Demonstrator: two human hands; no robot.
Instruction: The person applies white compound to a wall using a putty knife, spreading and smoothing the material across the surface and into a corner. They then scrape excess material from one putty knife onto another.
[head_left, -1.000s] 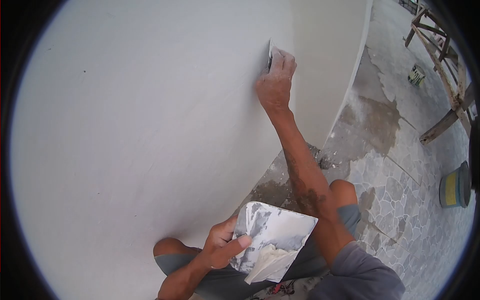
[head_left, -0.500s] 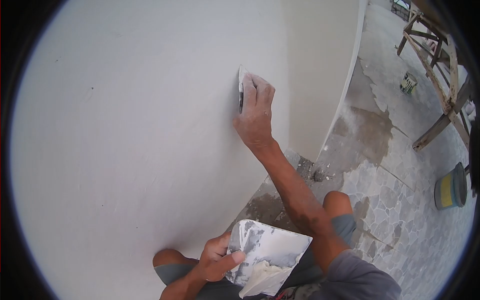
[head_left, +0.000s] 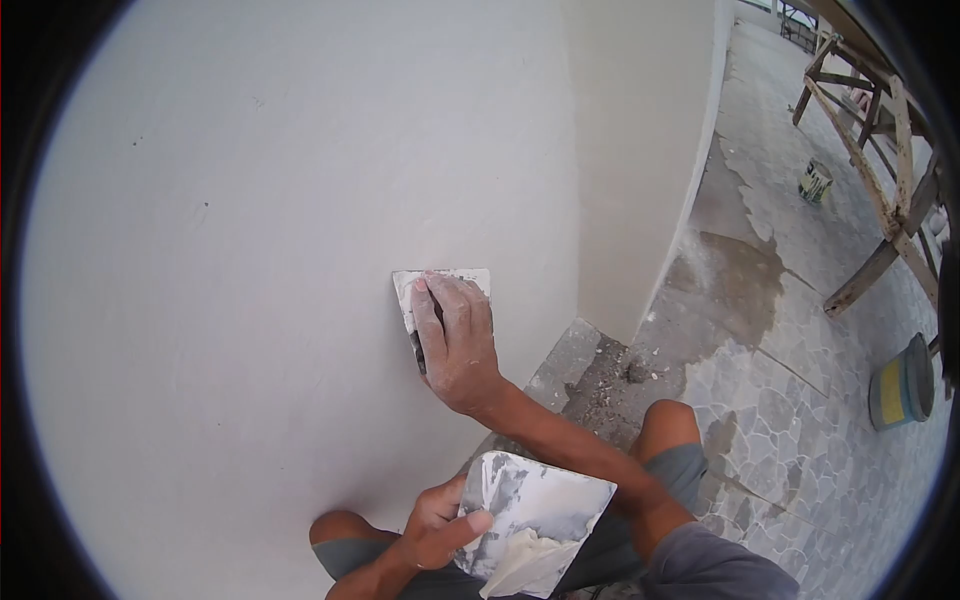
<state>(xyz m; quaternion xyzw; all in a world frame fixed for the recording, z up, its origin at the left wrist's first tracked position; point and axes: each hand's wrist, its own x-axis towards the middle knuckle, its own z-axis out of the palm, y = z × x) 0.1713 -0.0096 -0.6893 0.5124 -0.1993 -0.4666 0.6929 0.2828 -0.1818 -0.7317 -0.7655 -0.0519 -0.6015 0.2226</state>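
The scraper (head_left: 478,276) is flat on the white wall (head_left: 250,250), in the middle of the frame. The right hand (head_left: 458,345) grips it, fingers pointing up. Below, the left hand (head_left: 438,525) holds a flat plate (head_left: 560,490) with a blob of white paste (head_left: 530,562) on it. A bucket (head_left: 902,385) stands on the stone floor (head_left: 770,430) at the right edge.

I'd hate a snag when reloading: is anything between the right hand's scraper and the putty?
Nothing visible stands between the scraper in the right hand and the putty on the plate. The left thumb lies on the plate, clear of the putty.
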